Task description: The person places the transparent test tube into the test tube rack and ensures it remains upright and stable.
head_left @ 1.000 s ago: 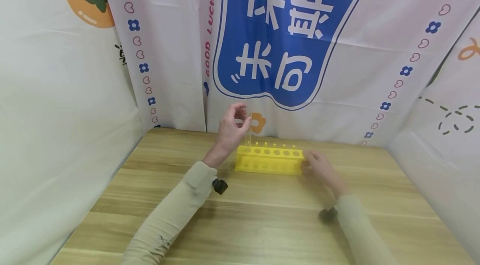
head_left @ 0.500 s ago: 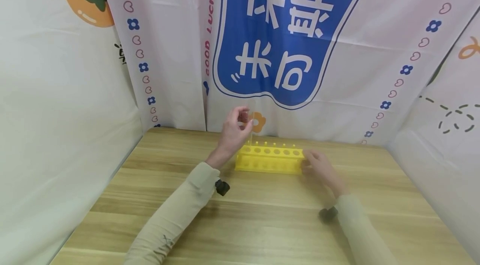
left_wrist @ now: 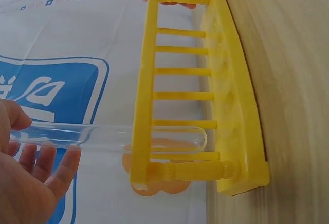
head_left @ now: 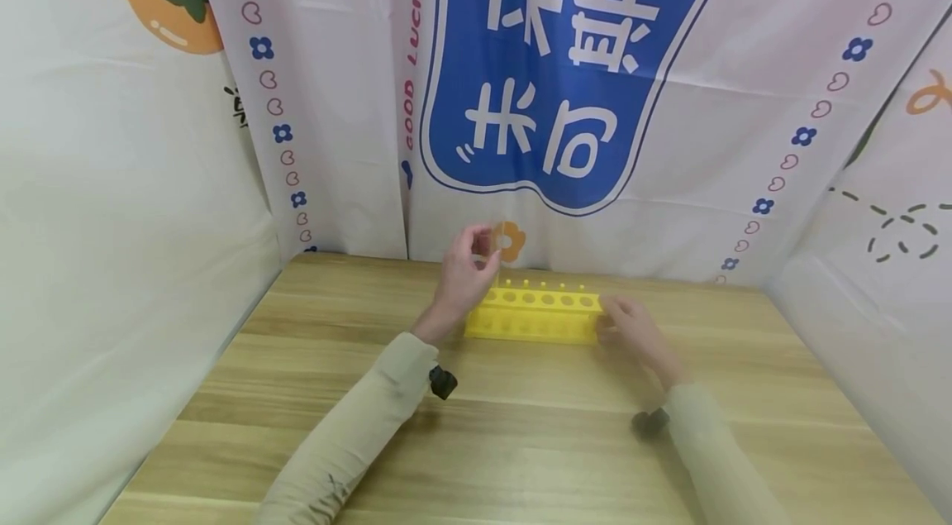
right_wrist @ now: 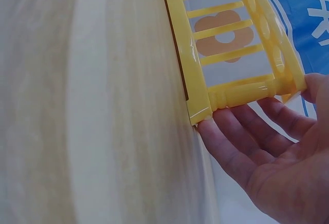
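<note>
A yellow test tube rack (head_left: 539,309) stands upright on the table by the back wall. My left hand (head_left: 463,275) is over its left end and pinches a clear glass test tube (left_wrist: 105,137) between thumb and fingers. In the left wrist view the tube passes through the rack's top plate (left_wrist: 144,80) at the end position. Its rounded tip shows between the two plates, just short of the lower plate (left_wrist: 234,95). At the rack's right end, my right hand (right_wrist: 288,162) grips the end post (right_wrist: 244,93), thumb at the top plate and fingers lower down.
The wooden table (head_left: 506,442) spreads in front of the rack. Printed cloth walls (head_left: 342,178) close off the back and both sides. Several short yellow pegs (head_left: 544,285) stick up along the rack's back edge.
My left hand has come down and slightly right with the test tube, lowering it into the rack's left end. My right hand and the rack have stayed put.
</note>
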`<act>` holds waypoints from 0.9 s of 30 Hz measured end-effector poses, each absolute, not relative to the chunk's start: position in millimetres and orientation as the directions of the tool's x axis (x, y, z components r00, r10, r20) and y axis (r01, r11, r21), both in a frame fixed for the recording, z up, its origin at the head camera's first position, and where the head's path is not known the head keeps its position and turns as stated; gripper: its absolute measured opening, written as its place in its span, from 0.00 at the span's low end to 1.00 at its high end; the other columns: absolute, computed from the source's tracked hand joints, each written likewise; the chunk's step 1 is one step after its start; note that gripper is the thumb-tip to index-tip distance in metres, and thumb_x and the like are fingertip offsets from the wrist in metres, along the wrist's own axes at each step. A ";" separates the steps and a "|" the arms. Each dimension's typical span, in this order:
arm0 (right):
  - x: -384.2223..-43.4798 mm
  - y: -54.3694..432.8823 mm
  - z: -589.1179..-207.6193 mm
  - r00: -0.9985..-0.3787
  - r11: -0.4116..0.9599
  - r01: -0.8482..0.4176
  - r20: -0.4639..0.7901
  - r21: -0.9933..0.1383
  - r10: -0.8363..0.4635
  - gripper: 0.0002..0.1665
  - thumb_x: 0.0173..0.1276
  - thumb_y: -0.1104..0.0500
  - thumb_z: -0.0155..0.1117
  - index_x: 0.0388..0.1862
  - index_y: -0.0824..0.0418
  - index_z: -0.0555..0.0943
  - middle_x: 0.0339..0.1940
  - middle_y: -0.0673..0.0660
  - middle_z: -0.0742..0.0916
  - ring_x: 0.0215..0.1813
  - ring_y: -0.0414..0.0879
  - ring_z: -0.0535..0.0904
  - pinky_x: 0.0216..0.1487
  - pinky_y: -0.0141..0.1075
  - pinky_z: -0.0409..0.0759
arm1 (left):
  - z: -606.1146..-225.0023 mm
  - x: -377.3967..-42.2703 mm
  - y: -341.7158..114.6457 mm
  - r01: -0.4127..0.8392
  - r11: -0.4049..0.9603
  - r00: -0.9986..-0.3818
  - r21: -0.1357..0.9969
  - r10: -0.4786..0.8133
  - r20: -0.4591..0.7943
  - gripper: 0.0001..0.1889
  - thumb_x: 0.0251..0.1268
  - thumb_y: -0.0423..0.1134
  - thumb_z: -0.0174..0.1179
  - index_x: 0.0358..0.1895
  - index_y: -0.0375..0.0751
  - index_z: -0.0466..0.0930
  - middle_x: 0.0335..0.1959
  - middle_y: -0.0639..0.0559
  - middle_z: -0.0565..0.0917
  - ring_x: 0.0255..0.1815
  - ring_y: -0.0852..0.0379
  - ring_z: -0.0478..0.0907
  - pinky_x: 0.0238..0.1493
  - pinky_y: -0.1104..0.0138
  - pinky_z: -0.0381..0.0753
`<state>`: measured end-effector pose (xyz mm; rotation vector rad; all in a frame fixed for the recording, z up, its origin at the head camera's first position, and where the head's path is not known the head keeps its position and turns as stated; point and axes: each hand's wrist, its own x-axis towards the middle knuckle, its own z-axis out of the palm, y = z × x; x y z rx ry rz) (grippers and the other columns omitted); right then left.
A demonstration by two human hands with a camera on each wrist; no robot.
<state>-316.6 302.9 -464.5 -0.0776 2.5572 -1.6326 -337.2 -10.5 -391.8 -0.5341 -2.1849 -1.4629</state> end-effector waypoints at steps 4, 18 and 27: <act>-317.6 302.7 -464.1 -0.993 0.421 0.017 -0.065 -0.907 -0.100 0.41 0.75 0.34 0.44 0.67 0.67 0.69 0.54 0.72 0.82 0.53 0.61 0.83 0.58 0.52 0.81 | -396.3 -336.9 -10.2 0.538 0.356 -0.829 0.764 0.057 0.557 0.20 0.64 0.31 0.61 0.59 0.36 0.71 0.48 0.43 0.78 0.46 0.50 0.77 0.45 0.58 0.86; -316.0 300.1 -462.0 -0.990 0.380 0.039 -0.088 -0.924 -0.111 0.39 0.76 0.37 0.45 0.66 0.68 0.68 0.56 0.74 0.79 0.53 0.61 0.83 0.56 0.50 0.83 | -408.7 -333.1 -8.7 0.489 0.352 -0.859 0.798 0.035 0.511 0.20 0.62 0.30 0.62 0.57 0.38 0.72 0.48 0.46 0.78 0.48 0.52 0.77 0.48 0.63 0.85; -316.3 301.3 -462.9 -0.990 0.389 0.032 -0.081 -0.920 -0.111 0.40 0.75 0.36 0.45 0.67 0.68 0.68 0.56 0.74 0.80 0.54 0.62 0.82 0.57 0.51 0.82 | -412.4 -332.6 -9.1 0.493 0.330 -0.858 0.805 0.035 0.512 0.20 0.62 0.29 0.62 0.57 0.36 0.71 0.48 0.44 0.77 0.48 0.50 0.77 0.49 0.62 0.84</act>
